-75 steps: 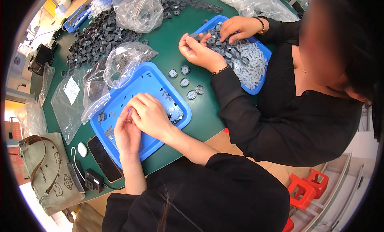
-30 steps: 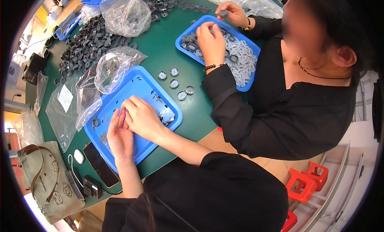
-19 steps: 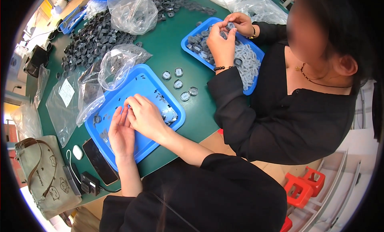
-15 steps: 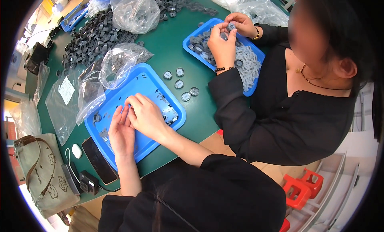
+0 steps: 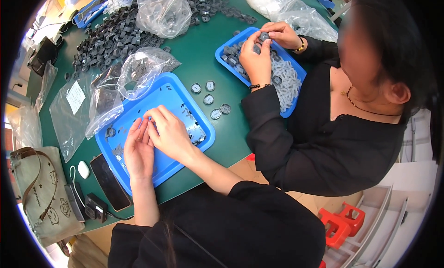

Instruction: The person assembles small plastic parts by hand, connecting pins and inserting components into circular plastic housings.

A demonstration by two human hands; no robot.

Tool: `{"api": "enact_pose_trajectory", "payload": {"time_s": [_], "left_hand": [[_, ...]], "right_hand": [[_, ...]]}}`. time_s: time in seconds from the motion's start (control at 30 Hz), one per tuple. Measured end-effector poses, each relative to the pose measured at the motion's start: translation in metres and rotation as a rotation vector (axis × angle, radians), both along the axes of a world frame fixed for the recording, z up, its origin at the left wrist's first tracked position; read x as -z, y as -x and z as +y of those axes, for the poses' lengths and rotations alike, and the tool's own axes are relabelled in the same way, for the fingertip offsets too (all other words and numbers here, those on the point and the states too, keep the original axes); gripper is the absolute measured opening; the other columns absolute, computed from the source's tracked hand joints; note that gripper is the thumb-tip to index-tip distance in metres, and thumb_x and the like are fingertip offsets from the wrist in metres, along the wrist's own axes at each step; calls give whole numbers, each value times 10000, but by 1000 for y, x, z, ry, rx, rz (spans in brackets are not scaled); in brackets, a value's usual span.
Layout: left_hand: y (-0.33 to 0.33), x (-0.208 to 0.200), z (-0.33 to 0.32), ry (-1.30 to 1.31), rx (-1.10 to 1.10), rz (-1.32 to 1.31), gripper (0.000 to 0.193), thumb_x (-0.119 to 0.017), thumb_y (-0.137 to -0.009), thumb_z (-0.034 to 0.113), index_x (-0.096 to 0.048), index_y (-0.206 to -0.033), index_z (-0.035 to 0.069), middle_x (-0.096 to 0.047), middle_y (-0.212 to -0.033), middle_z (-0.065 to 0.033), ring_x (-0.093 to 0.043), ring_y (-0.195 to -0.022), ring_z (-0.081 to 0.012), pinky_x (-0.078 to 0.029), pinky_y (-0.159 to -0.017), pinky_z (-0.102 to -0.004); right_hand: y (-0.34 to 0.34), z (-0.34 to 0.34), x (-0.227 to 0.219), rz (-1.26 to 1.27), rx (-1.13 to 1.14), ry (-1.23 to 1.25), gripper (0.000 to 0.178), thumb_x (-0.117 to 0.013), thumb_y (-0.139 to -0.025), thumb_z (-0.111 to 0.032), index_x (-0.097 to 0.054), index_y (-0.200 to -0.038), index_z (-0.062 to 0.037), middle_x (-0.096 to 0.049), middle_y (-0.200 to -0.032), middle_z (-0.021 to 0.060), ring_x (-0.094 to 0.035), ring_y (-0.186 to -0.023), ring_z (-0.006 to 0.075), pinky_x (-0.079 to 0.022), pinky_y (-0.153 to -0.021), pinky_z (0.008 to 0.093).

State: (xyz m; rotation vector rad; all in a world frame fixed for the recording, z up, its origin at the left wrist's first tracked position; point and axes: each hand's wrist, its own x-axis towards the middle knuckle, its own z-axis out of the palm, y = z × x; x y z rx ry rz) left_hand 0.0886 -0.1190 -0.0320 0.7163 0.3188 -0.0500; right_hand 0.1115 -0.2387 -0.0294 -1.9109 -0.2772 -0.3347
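Both of my hands meet above a blue tray [image 5: 205, 137]. My left hand [image 5: 139, 152] is palm up with its fingers curled, and my right hand [image 5: 170, 133] has its fingertips brought against the left fingers. Whatever lies between them is too small or hidden to name. Inside the tray are tiny black pieces [image 5: 186, 111], small grey strips [image 5: 118, 150] and a round grey part [image 5: 110, 132] near the left wall. Several round grey parts with pale centres [image 5: 208, 99] lie on the green table right of the tray.
A co-worker's hands [image 5: 259, 60] hold a round grey part over a second blue tray [image 5: 296, 70] with white and grey pieces. Behind lie a heap of dark grey parts [image 5: 115, 44] and clear plastic bags [image 5: 164, 14]. A phone [image 5: 110, 182], white case [image 5: 83, 169] and canvas bag [image 5: 48, 198] sit left.
My hands stay together over the tray with barely any finger movement. The whole view has shifted slightly. The co-worker's fingers have turned the round grey part a little.
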Motion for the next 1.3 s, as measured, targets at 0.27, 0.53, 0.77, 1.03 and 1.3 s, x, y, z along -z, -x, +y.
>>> {"api": "enact_pose_trajectory", "payload": {"time_s": [0.27, 0.53, 0.77, 1.03, 1.3], "left_hand": [[1, 0, 4, 7, -4, 0, 431, -529, -938, 96, -414, -1306, -96, -492, -1305, -238, -465, -1283, -307, -383, -1096, -421], [1, -2, -1, 1, -19, 6, 393, -552, -917, 103, -459, -1264, -58, -510, -1272, -223, -507, -1223, -312, -402, -1068, -409], [1, -7, -1, -32, -50, 37, 418, -551, -918, 100, -445, -1288, -64, -500, -1281, -212, -490, -1240, -306, -397, -1076, -413], [1, -3, 1, -15, -52, 32, 401, -548, -923, 93, -457, -1279, -68, -502, -1286, -179, -473, -1260, -292, -393, -1083, -425], [1, 0, 3, 22, -55, 19, 390, -548, -926, 89, -460, -1269, -73, -507, -1279, -206, -486, -1250, -301, -399, -1082, -416]], "right_hand": [[1, 2, -2, 20, -27, -14, 128, -571, -828, -8, -547, -949, -39, -556, -910, 122, -599, -847, 337, -504, -726, 435], [2, 0, 0, 38, 12, 41, 160, -593, -848, -39, -583, -1007, -47, -591, -962, 107, -650, -843, 283, -540, -710, 388], [2, 1, -4, 25, 13, -6, 121, -578, -830, -23, -552, -946, -50, -567, -898, 119, -605, -846, 336, -503, -715, 438], [3, 0, -5, 62, -11, -21, 118, -576, -833, -26, -553, -946, -51, -568, -911, 121, -605, -853, 339, -504, -721, 439], [3, 0, -4, 59, -9, -32, 111, -570, -837, -26, -555, -945, -50, -567, -901, 120, -605, -844, 339, -505, -718, 438]]}}
